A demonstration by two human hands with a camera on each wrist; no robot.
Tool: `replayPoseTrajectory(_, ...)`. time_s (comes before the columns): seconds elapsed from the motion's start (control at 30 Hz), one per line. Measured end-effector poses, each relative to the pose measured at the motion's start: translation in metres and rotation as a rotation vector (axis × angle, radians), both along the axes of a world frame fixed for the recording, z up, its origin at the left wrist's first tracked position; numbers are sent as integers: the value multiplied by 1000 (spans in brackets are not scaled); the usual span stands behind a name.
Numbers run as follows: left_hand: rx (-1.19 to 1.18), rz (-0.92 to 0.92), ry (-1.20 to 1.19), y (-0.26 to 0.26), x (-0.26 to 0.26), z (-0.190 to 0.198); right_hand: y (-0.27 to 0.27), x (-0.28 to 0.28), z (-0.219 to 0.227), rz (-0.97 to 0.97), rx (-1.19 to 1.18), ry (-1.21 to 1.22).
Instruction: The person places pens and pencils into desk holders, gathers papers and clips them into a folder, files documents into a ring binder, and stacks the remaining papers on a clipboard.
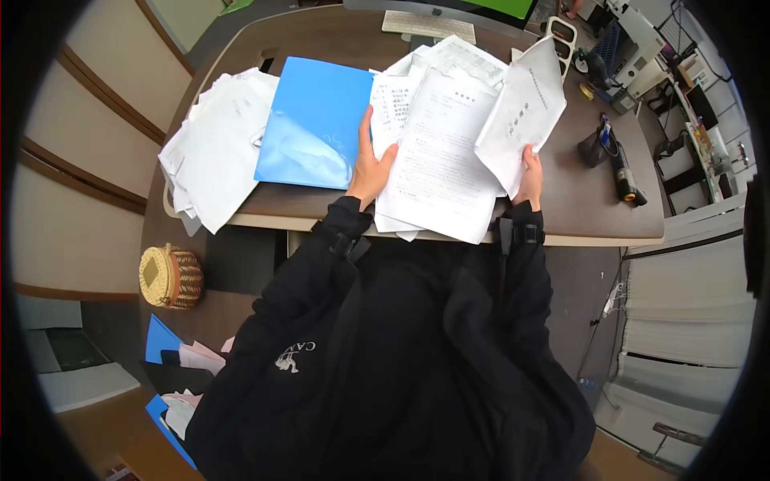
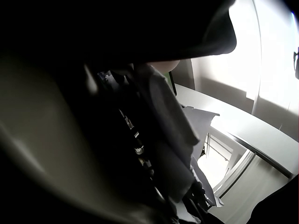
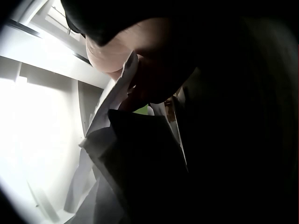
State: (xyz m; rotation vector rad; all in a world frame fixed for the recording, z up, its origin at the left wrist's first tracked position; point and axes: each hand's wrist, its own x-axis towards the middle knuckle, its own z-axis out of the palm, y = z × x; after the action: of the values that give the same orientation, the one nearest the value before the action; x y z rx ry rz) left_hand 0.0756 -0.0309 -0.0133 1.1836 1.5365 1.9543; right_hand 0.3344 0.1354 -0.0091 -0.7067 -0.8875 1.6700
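Observation:
A stack of printed paper sheets (image 1: 446, 152) lies fanned out at the desk's front edge, its lower sheets sticking out past it. My left hand (image 1: 371, 167) is at the stack's left side, index finger straight and thumb spread against the paper edge. My right hand (image 1: 528, 178) pinches the lower right corner of a bent printed sheet (image 1: 525, 112), thumb on its face and the other fingers hidden behind. That sheet is tilted up over the stack's right side. In the right wrist view, a paper edge (image 3: 114, 95) runs up to the hand. The left wrist view is mostly dark.
Left of the stack lies a blue folder (image 1: 309, 120), beside a messy paper pile (image 1: 220, 148). Behind are a keyboard (image 1: 429, 26) and a monitor (image 1: 481, 10). A pen holder (image 1: 595, 148) stands on the right. A woven basket (image 1: 170, 276) is at lower left.

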Motion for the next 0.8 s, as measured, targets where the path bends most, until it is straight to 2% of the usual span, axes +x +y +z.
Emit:
replayPoseTrajectory(0.07, -70, 4, 169, -5, 0, 10, -2, 0, -3, -10, 19, -35)
replayPoseTrajectory(0.1, -68, 9, 169, -7, -1, 11, -2, -3, -1, -23, 40, -62)
replayPoseTrajectory(0.17, -233, -158, 36, -8, -3, 12, -5, -11, 0, -74, 116, -118)
replayPoseTrajectory(0.2, -232, -160, 40, -7, -1, 13, -7, -13, 1, -77, 117, -114)
replayPoseTrajectory(0.27, -181, -38, 166, -6, 2, 15, -11, -15, 1, -78, 258, -312)
replayPoseTrajectory(0.37, -255, -97, 199, -7, 0, 14, -15, -16, 3, -53, 315, -356)
replayPoseTrajectory(0.47, -271, -128, 143, -8, -1, 15, -15, -17, -4, 3, 365, -382)
replayPoseTrajectory(0.53, -273, -111, 143, -7, -2, 13, -18, -20, -3, -82, 497, -607)
replayPoseTrajectory(0.57, -273, -95, 144, -6, -2, 13, -16, -19, -3, -81, 503, -607)
replayPoseTrajectory(0.63, -251, -84, 153, -5, -2, 12, -12, -18, -7, -31, 535, -762)
replayPoseTrajectory(0.7, -234, -75, 161, -5, -2, 12, -10, -19, -10, -13, 550, -767)
replayPoseTrajectory(0.77, -209, -114, 44, -5, -2, 11, -11, -20, -11, 4, 559, -773)
replayPoseTrajectory(0.8, -211, -115, 42, -4, -5, 8, -16, -23, -7, -27, 667, -838)
